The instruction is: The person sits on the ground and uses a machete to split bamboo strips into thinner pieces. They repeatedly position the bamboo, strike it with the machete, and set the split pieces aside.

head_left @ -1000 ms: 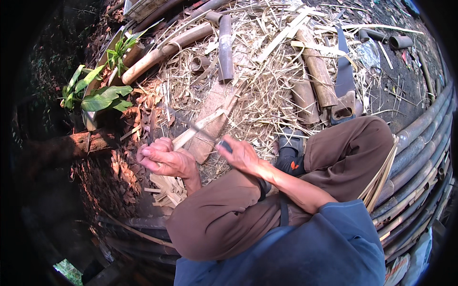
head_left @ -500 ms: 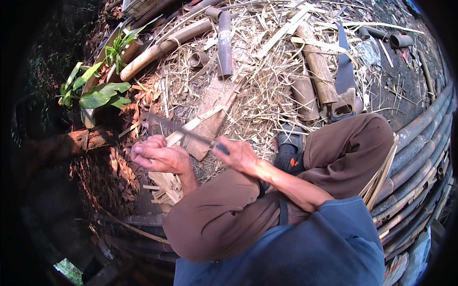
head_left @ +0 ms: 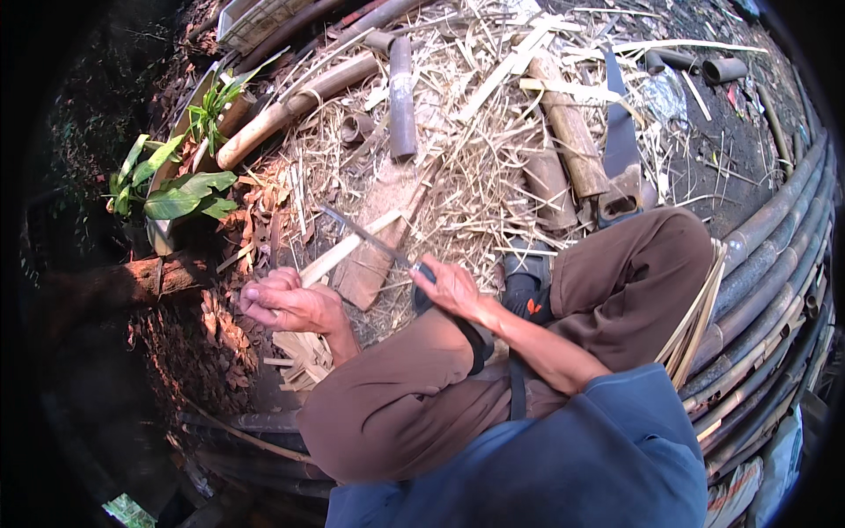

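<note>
My left hand (head_left: pixel 295 304) is closed round one end of a pale split bamboo strip (head_left: pixel 329 261), which slants up and to the right over a wooden board (head_left: pixel 363 275). In my right hand (head_left: pixel 453 289), by my knee, is a knife (head_left: pixel 387 250); its thin dark blade points up and left and crosses the strip in view. Whether the edge touches the strip, I cannot tell. Beside my left wrist lies a pile of short pale bamboo strips (head_left: pixel 304 359).
Shavings (head_left: pixel 475 172) cover the ground ahead. Bamboo lengths (head_left: pixel 402 101) and a handsaw (head_left: pixel 620 132) lie among them. Long bamboo poles (head_left: pixel 748 273) run along the right, with split strips (head_left: pixel 695 326) by my thigh. A leafy plant (head_left: pixel 176 198) stands left.
The knife and my right hand have shifted a little to the right, and the blade now tilts more steeply. My left hand stays nearly in place on the strip. The view has shifted slightly.
</note>
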### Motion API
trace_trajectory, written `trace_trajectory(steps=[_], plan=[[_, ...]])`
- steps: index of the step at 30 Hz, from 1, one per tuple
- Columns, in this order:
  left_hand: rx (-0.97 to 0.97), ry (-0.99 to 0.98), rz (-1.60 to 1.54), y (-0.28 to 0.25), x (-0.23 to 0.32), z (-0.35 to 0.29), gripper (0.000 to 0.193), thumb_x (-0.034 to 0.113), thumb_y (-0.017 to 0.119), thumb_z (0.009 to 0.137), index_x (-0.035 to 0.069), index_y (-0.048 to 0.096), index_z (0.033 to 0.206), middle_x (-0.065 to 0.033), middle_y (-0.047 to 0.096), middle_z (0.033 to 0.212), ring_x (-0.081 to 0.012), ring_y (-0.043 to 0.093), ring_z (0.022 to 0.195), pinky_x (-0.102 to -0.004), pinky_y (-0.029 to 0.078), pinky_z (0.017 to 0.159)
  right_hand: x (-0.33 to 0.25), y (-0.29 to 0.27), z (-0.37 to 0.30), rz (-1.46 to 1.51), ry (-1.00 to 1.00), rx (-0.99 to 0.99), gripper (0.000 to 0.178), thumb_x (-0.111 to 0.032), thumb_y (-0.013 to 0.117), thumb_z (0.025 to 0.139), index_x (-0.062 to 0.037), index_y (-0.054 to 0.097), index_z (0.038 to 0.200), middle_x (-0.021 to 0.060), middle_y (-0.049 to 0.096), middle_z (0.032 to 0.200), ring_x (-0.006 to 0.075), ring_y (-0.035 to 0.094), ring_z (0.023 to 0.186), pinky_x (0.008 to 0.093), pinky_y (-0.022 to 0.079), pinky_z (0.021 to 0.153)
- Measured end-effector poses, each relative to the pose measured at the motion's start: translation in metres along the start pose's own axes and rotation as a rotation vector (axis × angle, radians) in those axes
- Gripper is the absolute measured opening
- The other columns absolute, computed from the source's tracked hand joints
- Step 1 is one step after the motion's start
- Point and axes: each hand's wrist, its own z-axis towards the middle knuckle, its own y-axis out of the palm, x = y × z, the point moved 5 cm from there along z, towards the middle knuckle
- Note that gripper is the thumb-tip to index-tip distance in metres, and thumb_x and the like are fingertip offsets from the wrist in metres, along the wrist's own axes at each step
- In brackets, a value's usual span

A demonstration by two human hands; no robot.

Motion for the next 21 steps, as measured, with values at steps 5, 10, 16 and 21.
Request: trace_trajectory(steps=[5,10,16,21], plan=[[-0.015,-0.036,-0.051,0.000,-0.014,0.002,0.024,0.024,0.041,0.107,0.007,0.039,0.089,0.0062,0.023,0.059,-0.0057,0.021,0.050,-0.0252,0.020,0.047,0.064,-0.010,0.003,0.013,0.179,0.148,0.040,-0.042,0.052,0.098,-0.0020,0.057,0.098,0.0302,0.062,0.073,0.0495,0.063,0.075,0.0551,0.048,0.065],[-0.011,-0.134,-0.097,0.002,-0.016,0.002,0.035,0.038,0.045,0.104,0.005,0.044,0.095,0.0052,0.027,0.059,-0.0067,0.024,0.051,-0.0254,0.023,0.050,0.093,0.011,-0.023,-0.011,0.281,0.123,0.049,-0.050,0.048,0.097,-0.0048,0.053,0.115,0.0337,0.064,0.089,0.0513,0.062,0.092,0.0551,0.049,0.081],[-0.316,-0.828,-0.871,-0.025,-0.042,-0.020,0.083,0.068,0.049,0.089,-0.005,0.048,0.129,-0.0170,0.057,0.117,-0.0251,0.055,0.108,-0.0353,0.041,0.101,0.123,0.003,-0.011,0.087,0.286,0.103,0.050,-0.049,0.047,0.098,-0.0002,0.060,0.098,0.0208,0.061,0.079,0.0346,0.062,0.081,0.0444,0.046,0.073],[-0.614,-2.017,-0.777,-0.054,-0.132,-0.116,0.055,0.033,0.055,0.097,-0.002,0.042,0.137,-0.0170,0.059,0.108,-0.0209,0.059,0.094,-0.0354,0.050,0.084,0.118,0.003,-0.008,0.052,0.255,0.095,0.052,-0.050,0.048,0.097,-0.0010,0.060,0.105,0.0224,0.063,0.084,0.0345,0.062,0.082,0.0445,0.046,0.078]])
